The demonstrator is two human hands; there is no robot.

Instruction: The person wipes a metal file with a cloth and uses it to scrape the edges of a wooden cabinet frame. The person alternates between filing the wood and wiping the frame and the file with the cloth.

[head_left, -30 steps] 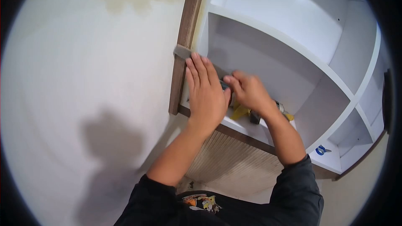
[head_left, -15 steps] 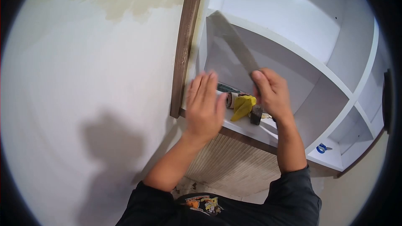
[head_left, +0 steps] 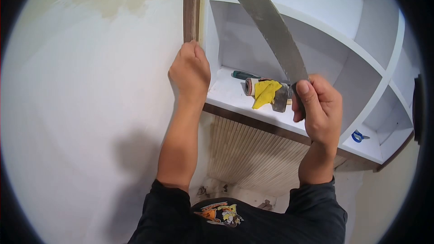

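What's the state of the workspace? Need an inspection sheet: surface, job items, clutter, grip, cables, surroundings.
Surface: white shelf, things lying on it.
Job's things: long flat blade, raised in front of the shelves; upright wooden trim beside the shelving.
Clutter: yellow cloth-like piece, roll, green item, dark flat piece; blue-handled tool in another compartment.
Grip: right hand closed around the blade's lower end; left hand at the trim, hold unclear.
Cables: nothing seen.
Surroundings: white wall, beige at top; ribbed panel below.
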